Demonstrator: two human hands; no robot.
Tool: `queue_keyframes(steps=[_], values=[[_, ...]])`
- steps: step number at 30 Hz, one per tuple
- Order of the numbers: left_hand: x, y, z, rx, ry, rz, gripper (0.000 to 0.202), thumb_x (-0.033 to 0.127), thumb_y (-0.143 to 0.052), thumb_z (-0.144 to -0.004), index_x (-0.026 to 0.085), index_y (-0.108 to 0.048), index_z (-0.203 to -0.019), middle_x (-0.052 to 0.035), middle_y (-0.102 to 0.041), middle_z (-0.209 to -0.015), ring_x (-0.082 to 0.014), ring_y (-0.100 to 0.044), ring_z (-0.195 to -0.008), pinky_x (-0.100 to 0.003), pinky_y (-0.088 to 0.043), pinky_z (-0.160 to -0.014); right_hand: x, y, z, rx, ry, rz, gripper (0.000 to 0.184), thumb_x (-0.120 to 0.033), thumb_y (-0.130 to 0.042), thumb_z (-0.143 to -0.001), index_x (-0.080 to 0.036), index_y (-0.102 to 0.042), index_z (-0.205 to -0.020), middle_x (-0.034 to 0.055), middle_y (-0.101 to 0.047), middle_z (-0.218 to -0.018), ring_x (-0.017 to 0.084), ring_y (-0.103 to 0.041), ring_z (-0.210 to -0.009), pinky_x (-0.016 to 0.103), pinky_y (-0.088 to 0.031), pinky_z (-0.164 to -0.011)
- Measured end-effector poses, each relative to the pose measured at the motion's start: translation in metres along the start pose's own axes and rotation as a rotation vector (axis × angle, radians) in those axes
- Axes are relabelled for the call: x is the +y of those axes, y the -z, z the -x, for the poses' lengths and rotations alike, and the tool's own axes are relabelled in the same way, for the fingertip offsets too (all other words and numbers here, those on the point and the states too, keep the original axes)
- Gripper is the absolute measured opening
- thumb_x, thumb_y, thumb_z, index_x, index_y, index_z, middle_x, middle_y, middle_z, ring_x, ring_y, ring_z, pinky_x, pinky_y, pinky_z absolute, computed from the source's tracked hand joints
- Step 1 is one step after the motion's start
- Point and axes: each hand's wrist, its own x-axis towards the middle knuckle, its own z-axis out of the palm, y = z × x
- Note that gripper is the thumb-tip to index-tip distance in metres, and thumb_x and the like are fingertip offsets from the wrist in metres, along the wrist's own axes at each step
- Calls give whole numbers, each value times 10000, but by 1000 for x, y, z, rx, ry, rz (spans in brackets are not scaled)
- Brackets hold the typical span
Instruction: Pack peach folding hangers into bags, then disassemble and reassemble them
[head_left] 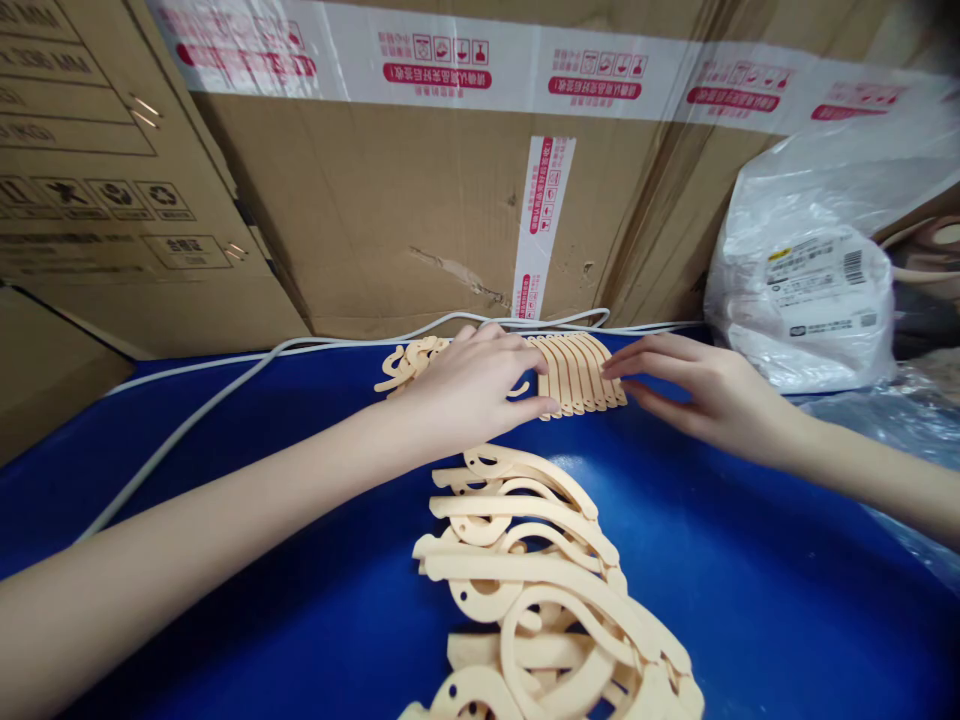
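Note:
A row of beige curved plastic pieces, which look like folding clothes hangers, stands side by side at the back of the blue surface. My left hand reaches over the row's left end, its thumb and fingers apart and touching the nearest pieces. At the opposite end is my right hand, fingers stretched out with the tips at the last piece. Beige hooks show to the left of my left hand, partly hidden by it. A larger heap of the same hangers, with curled hooks and small holes, lies in front.
Cardboard boxes wall off the back and left of the blue surface. A white cable runs along the back and down the left. A clear plastic bag with a label stands at the right, near more plastic film.

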Motion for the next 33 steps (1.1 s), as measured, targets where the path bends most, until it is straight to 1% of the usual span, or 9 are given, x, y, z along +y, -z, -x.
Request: queue_keyframes(steps=[5,8,12,15,19,23,27,30,33], values=[[-2,21,28,35,35,138,267,383,-581,-964,183,-700,-1097,-88,-705,-1105,-272,-568,-1113,-387,-403,-956,-88,9,0,-179,103,-159,272,-473,-632,-917,-205,-670,-893,51,-654,-837,174,-607,-708,297,-476,-586],[-2,26,45,25,74,252,240,387,-580,-958,195,-707,-1027,-61,-707,-1072,-241,-596,-1052,-349,-409,-924,-116,1,-1,-245,152,-196,320,-500,-678,-877,-190,-632,-811,33,-622,-797,151,-533,-653,286,-410,-543],[0,30,64,-39,176,459,291,439,-541,-966,206,-714,-944,-22,-733,-984,-205,-631,-934,-302,-432,-842,-118,-11,-6,-364,-23,-343,126,-264,-670,-862,-195,-586,-800,-1,-614,-784,122,-517,-644,255,-389,-562],[0,32,74,-98,265,721,343,503,-535,-957,222,-731,-978,-15,-747,-959,-200,-649,-916,-287,-455,-808,-115,-10,-12,-422,-274,-615,127,-245,-666,-852,-213,-546,-822,-57,-560,-676,95,-476,-572,224,-370,-524],[4,38,77,-71,352,1085,267,437,-693,-855,241,-753,-1027,-7,-755,-935,-176,-663,-877,-246,-477,-754,-113,-1,-26,-240,-378,-831,220,-352,-706,-870,-208,-548,-816,-58,-525,-672,89,-464,-601,204,-364,-516],[9,49,67,28,406,1190,230,408,-722,-847,188,-776,-889,-41,-764,-915,-172,-673,-823,-237,-490,-710,-106,13,-46,-73,-371,-871,329,-438,-763,-818,-200,-541,-770,-42,-535,-658,88,-453,-559,212,-342,-468],[11,62,50,205,452,1132,375,504,-632,-899,166,-760,-799,-38,-726,-734,-150,-643,-649,-237,-464,-618,-96,32,-67,49,-270,-728,313,-475,-728,-846,-216,-565,-910,-38,-575,-651,101,-473,-522,232,-313,-450],[12,70,37,316,408,934,447,480,-556,-951,169,-720,-674,-2,-623,-567,-104,-537,-504,-218,-384,-536,-93,42,-80,160,-111,-294,244,-434,-662,-907,-223,-607,-1017,-47,-553,-614,107,-468,-516,248,-299,-498],[14,75,28,329,419,733,548,454,-459,-997,165,-638,-568,12,-520,-483,-93,-441,-435,-231,-311,-489,-94,41,-87,206,-47,195,241,-406,-534,-976,-205,-651,-913,-16,-515,-572,125,-466,-510,274,-233,-519]])
